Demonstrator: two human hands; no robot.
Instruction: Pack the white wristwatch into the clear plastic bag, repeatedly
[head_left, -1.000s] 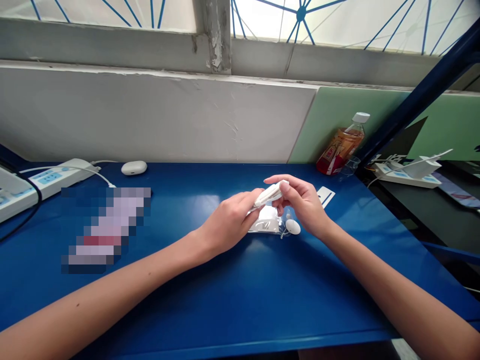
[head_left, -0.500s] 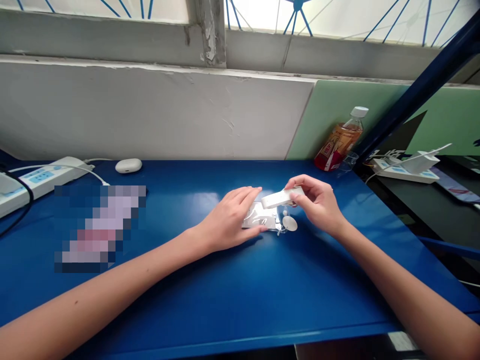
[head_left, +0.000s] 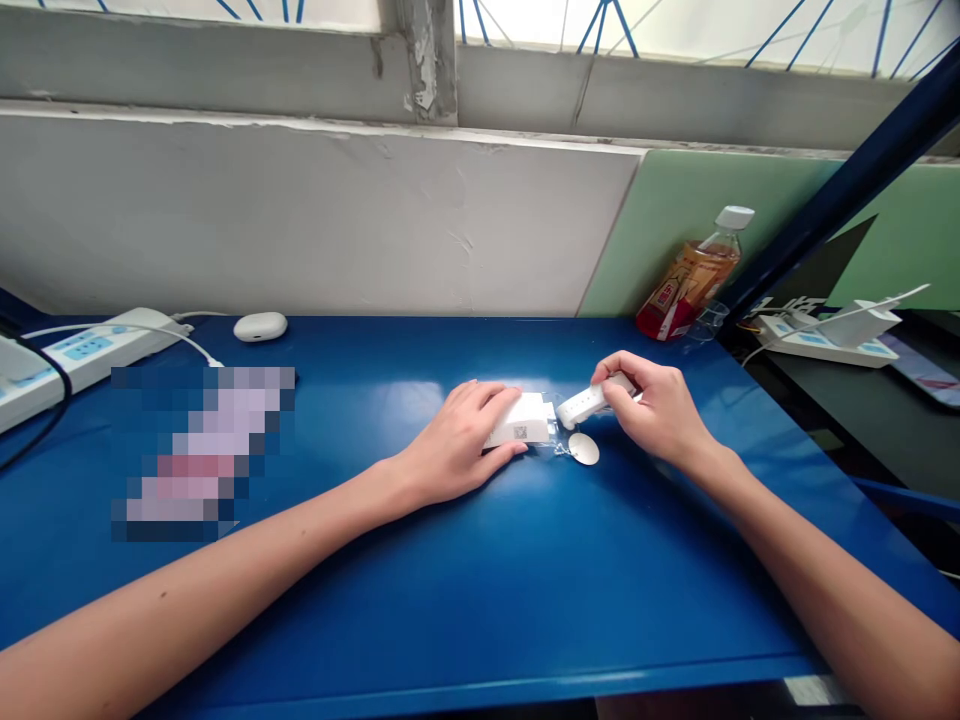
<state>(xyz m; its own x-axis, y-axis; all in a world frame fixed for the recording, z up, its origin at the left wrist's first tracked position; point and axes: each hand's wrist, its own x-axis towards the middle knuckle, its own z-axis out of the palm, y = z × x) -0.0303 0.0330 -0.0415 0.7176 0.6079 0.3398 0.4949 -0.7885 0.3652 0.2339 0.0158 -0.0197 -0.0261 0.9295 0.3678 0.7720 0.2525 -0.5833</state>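
My left hand (head_left: 476,435) lies on the blue desk with fingers and thumb around a small white box (head_left: 531,418). A small square printed code shows on the box. At its right end are clear plastic (head_left: 556,425) and a short beaded strand leading to a round white tag (head_left: 584,449) on the desk. To the right, my right hand (head_left: 645,400) pinches a slim white bar-shaped piece (head_left: 589,402) with small grey marks. Its left end hangs just above the tag, close to the box. My fingers hide its right end.
On the desk (head_left: 480,580), a pixelated phone-like shape (head_left: 202,440) lies left, near a white earbud case (head_left: 260,326) and a power strip (head_left: 97,345) with cables. A drink bottle (head_left: 694,275) leans back right by a blue post (head_left: 840,180).
My right hand has moved right with the white piece, drawing it away from above the box. The box's printed code now shows. My left hand has stayed almost in place.
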